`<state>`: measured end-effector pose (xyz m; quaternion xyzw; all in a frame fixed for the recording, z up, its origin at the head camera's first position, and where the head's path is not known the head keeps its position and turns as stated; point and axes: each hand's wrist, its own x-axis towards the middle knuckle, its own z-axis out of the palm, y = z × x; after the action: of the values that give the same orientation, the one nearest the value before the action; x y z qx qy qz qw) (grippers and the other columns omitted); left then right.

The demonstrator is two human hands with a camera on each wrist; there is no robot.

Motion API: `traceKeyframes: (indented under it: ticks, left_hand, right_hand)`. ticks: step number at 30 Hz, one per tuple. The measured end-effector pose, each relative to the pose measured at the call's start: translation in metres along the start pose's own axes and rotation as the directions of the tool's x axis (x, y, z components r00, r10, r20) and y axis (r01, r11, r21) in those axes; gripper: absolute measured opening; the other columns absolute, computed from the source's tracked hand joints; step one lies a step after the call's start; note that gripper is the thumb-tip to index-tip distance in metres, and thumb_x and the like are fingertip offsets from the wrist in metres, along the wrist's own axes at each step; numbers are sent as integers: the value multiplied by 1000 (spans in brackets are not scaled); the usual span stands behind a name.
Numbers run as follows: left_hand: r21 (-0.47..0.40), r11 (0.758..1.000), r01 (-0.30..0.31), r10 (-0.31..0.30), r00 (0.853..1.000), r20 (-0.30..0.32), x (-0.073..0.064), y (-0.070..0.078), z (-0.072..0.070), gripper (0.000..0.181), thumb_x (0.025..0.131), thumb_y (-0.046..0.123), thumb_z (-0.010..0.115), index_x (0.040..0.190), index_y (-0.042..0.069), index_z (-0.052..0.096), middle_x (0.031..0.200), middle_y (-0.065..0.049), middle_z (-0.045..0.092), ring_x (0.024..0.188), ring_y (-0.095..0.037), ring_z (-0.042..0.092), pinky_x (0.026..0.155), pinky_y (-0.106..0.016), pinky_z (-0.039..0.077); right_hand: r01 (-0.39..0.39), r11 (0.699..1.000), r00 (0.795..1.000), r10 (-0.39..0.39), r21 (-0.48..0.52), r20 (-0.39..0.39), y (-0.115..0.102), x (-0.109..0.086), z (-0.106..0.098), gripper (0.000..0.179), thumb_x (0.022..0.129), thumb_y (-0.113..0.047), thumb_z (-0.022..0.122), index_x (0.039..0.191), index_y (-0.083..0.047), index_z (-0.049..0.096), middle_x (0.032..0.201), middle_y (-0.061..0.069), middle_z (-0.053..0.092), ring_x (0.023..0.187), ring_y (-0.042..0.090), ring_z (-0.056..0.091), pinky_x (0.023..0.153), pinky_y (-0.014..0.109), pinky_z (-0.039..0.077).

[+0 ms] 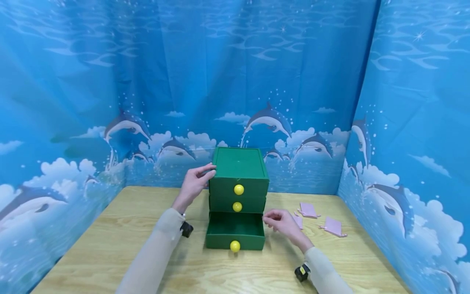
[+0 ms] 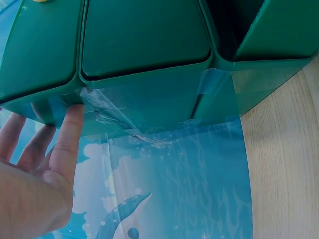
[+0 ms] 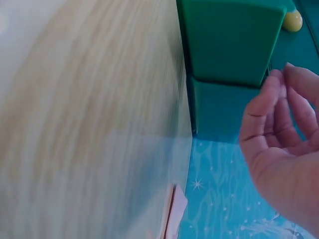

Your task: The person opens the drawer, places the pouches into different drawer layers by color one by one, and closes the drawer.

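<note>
A green cabinet (image 1: 240,163) of stacked drawers with round yellow knobs stands on the table. Its bottom drawer (image 1: 235,241) is pulled out, showing a dark green inside. At the cabinet's upper left side is my left hand (image 1: 194,183), fingertips against the wall, as the left wrist view shows more closely. My right hand (image 1: 282,222) hovers beside the drawer's right edge, just below the middle drawer. Its fingers are loosely bent, the tips close to the thumb (image 3: 301,82), and nothing shows between them.
Pink drawstring pouches lie on the wooden table to the right: one at the back (image 1: 307,210), one nearer the right edge (image 1: 333,226), and one partly behind my right hand (image 1: 299,221). A blue dolphin-print curtain (image 1: 235,81) surrounds the table's back and sides.
</note>
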<state>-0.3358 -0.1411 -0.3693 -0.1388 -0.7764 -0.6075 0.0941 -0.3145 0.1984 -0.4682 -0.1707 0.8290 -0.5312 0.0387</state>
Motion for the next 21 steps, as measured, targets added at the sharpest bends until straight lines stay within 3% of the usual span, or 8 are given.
traceKeyframes:
  ticks: [5,12,18,21]
  left_hand:
    - [-3,1000,-3,3,1000,5,0,-1,-1,43,96,45,60,133,25,62,155,-4,41,119,-24,57,88,-41,55]
    - [-7,1000,-4,4,1000,8,1,-1,-2,43,96,45,60,134,25,61,155,-1,41,126,-22,55,87,-41,55]
    - [-10,1000,4,-4,1000,6,1,0,-2,43,96,45,60,134,23,62,154,1,43,125,-21,55,87,-43,55]
    - [-19,1000,5,-5,1000,13,0,-1,-2,44,96,44,60,134,22,62,155,-1,42,126,-22,55,90,-49,53]
  right_hand:
    - [-61,997,998,63,-44,31,2,0,-6,23,94,-20,67,105,0,70,90,10,68,75,19,59,55,30,50]
    - [-77,990,992,87,-120,86,13,1,-18,26,93,-21,68,112,-4,70,105,9,70,84,22,62,63,38,54]
    - [-58,983,996,68,-176,53,22,4,-37,23,93,-9,65,113,0,69,111,16,68,92,19,60,74,32,51]
    - [-83,980,996,87,-180,16,26,3,-47,24,91,-5,65,114,2,69,109,18,67,90,19,59,71,32,50]
